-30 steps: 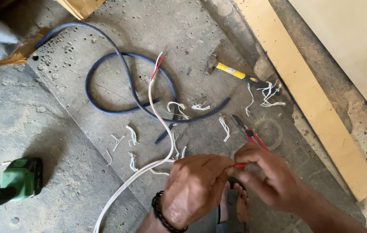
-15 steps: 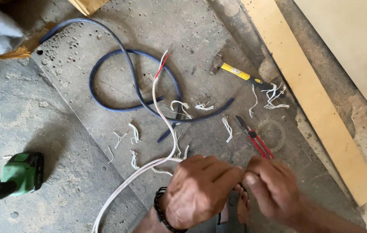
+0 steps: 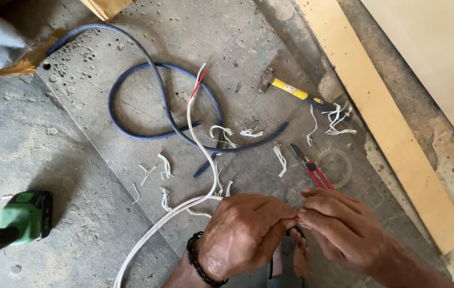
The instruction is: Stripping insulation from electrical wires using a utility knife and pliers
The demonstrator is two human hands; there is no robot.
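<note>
Down over the concrete, my left hand [image 3: 245,234] and right hand [image 3: 339,226] are both pinched tight on the white cable [image 3: 184,205], fingertips touching.

Rough grey concrete floor [image 3: 40,133], pale wooden plank [image 3: 381,128], cream wall [image 3: 440,53], daylight

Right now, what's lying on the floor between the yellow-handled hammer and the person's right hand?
In the head view, red-handled pliers lie between the hammer and the right hand, with white wire scraps beside them.
</note>
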